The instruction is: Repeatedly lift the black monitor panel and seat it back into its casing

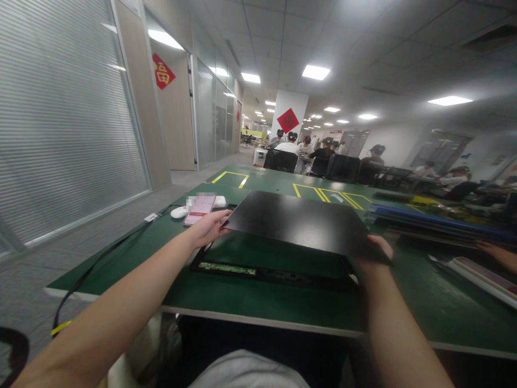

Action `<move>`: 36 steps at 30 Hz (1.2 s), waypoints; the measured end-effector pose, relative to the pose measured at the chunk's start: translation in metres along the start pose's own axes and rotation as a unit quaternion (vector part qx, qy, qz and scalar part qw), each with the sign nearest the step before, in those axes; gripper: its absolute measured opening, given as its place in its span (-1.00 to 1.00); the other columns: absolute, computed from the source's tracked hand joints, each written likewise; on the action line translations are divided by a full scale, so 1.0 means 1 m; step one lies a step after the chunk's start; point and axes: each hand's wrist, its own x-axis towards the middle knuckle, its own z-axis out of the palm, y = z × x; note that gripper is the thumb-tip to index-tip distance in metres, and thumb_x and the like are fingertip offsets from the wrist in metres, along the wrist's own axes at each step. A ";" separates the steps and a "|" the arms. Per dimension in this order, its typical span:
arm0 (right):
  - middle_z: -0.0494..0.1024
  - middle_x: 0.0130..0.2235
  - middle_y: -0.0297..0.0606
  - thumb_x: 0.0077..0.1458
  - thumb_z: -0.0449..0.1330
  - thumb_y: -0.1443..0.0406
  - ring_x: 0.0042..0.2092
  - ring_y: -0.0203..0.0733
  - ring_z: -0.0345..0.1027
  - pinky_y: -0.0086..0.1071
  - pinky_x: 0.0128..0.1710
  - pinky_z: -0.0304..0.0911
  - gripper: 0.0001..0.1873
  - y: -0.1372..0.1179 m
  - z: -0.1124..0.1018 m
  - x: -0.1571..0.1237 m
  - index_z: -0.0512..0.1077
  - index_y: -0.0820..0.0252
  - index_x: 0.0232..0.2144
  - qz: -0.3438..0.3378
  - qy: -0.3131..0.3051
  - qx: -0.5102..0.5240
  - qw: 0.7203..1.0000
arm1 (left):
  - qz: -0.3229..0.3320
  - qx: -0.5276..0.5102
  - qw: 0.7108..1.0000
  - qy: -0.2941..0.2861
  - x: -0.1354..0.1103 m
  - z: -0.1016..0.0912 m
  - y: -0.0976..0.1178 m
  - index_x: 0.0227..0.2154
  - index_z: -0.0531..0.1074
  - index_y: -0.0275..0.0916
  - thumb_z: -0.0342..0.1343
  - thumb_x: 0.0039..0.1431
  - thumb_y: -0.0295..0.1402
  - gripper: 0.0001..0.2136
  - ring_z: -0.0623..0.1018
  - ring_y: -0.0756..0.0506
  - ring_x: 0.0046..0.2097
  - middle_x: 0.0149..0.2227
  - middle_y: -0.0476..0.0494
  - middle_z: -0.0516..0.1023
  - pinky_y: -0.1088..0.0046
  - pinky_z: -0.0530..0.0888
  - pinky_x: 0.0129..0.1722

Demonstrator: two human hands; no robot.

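A flat, dark rectangular panel (299, 218) is held above the table, tilted a little down to the right. My left hand (210, 227) grips its left edge with the fingers closed on it. At the opposite edge, my right hand (375, 252) is closed round the panel's near right corner, slightly blurred. Beneath the panel a thin black frame (278, 276) lies on the green tabletop (258, 307), and a strip of green circuit board (226, 268) shows along its near side. The panel hides the frame's far part.
Left of the panel lie a phone (200, 209), a white mouse (177, 213) and a black cable (109, 245). Stacked blue and dark strips (424, 218) sit at right. Another person's hand (498, 253) is near a pale flat device (484, 277). Seated people occupy the background.
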 end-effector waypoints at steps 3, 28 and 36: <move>0.54 -0.39 -0.21 -0.21 0.11 0.36 -0.32 -0.07 0.46 -0.13 -0.19 0.42 -0.70 0.003 0.004 -0.002 0.47 0.20 -0.33 0.038 -0.019 -0.018 0.999 | 0.003 -0.006 0.999 0.039 -0.002 -0.001 0.005 -0.27 0.52 -0.23 0.07 0.16 -0.29 -0.82 0.60 -0.09 -0.27 -0.26 -0.14 0.62 0.41 0.54 -0.29; 0.53 -0.55 -0.14 -0.06 0.13 0.41 -0.73 -0.44 0.04 -0.60 -0.80 -0.13 -0.64 0.018 0.010 -0.004 0.37 0.32 -0.14 0.068 -0.023 -0.250 0.966 | 0.064 -0.146 0.984 0.078 -0.005 -0.022 0.025 -0.17 0.54 -0.31 0.12 -0.11 -0.55 -0.64 0.56 -0.05 -0.48 -0.42 -0.08 0.63 0.50 0.49 -0.52; 0.52 -0.60 -0.13 -0.06 0.16 0.37 -0.76 -0.42 0.02 -0.57 -0.80 -0.17 -0.66 0.022 0.008 -0.004 0.39 0.32 -0.16 -0.005 0.021 -0.385 0.922 | 0.055 -0.088 0.993 0.047 0.004 -0.026 0.012 -0.35 0.53 -0.35 0.24 -0.30 -0.53 -0.70 0.56 -0.08 -0.49 -0.50 -0.08 0.58 0.52 0.44 -0.55</move>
